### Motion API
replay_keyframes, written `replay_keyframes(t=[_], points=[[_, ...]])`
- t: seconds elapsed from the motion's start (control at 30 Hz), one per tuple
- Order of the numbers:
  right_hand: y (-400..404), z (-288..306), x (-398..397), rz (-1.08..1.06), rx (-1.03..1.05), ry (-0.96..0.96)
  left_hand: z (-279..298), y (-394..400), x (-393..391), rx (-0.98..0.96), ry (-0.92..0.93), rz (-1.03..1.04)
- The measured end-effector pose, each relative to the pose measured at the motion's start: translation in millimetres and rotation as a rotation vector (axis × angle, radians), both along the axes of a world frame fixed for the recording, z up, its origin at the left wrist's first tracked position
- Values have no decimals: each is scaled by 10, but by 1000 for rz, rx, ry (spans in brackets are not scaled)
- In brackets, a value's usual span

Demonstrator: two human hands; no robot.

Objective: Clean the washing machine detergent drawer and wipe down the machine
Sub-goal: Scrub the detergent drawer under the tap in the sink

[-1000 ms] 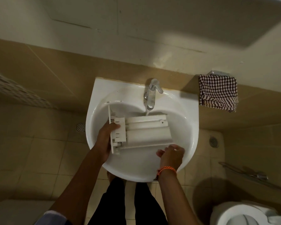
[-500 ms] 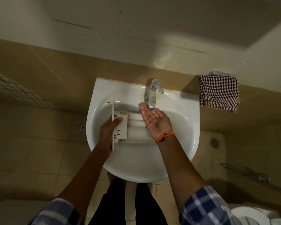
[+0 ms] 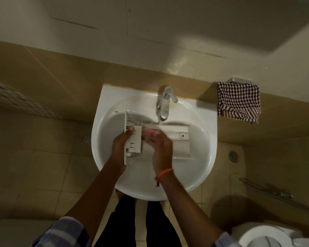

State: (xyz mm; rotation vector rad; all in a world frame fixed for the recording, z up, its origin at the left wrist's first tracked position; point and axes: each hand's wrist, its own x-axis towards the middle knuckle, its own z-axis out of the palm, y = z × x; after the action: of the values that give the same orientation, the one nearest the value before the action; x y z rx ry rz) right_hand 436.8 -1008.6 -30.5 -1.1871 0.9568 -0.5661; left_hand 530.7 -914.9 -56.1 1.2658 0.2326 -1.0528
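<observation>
Head view looked straight down on a white wall-hung sink (image 3: 206, 168) in a tiled bathroom. The white plastic detergent drawer (image 3: 177, 139) lay across the basin, its long body running left to right just below the chrome tap (image 3: 165, 104), with its flat front panel standing on edge at the left end.

The left hand (image 3: 120, 148) gripped that front panel from the left side, the thumb laid over the top of the panel's inner face and the fingers wrapped behind it, so the drawer reached away from this hand toward the right side of the basin. The right hand (image 3: 159, 141) was on top of the drawer just right of the panel, back of the hand up, fingers pointing left toward the compartments. It was smeared by motion blur, so I could not tell whether its fingers were curled or flat, or whether they held anything. An orange cord bracelet (image 3: 163, 173) circled the right wrist. The far right end of the drawer, with 1 small round hole in it, lay bare beyond the right hand.

Plaid sleeves (image 3: 66, 232) showed at the bottom edge, dark trousers between them. A checked towel (image 3: 239, 102) hung from a bracket on the wall right of the sink. Part of a white toilet (image 3: 268, 236) sat at the lower right, and 2 round floor drains (image 3: 86, 139) were set in the tiles on either side of the sink.
</observation>
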Motion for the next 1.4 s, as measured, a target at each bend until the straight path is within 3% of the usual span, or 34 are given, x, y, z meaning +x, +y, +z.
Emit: replay_keyframes(t=[0.1, 0.17, 0.2, 0.33, 0.43, 0.63, 0.83, 1.07, 1.13, 1.27, 1.33, 1.4], points=[[168, -188, -404, 610, -938, 371, 18, -10, -18, -55, 84, 23], [85, -304, -594, 761, -1261, 583, 11, -13, -32, -43, 78, 28], [23, -330, -657, 768, -1295, 685, 14, -14, -40, -27, 58, 35], [-189, -367, -755, 511, -1121, 969, 15, 9, -35, 32, -4, 59], [-125, -358, -523, 369, -1045, 1070, -3, 55, -30, 58, -21, 72], [-42, -423, -233, 769, -1166, 808, 92, 154, 19, 84, -36, 43], [-369, -550, -500, 450, -958, 1046, 173, 207, 12, 105, -83, 48], [-6, -364, -213, 682, -1099, 756, 211, 179, -106, 63, -114, 2], [-193, -435, -372, 693, -1098, 804, 212, 231, -68, 61, -118, 8], [-323, -550, -557, 510, -948, 1007, 219, 226, -84, 79, -158, 12], [-130, -515, -422, 472, -921, 995, 226, 169, -132, 74, -167, 6], [83, -442, -300, 569, -962, 881, 225, 130, -184, 69, -183, -1]])
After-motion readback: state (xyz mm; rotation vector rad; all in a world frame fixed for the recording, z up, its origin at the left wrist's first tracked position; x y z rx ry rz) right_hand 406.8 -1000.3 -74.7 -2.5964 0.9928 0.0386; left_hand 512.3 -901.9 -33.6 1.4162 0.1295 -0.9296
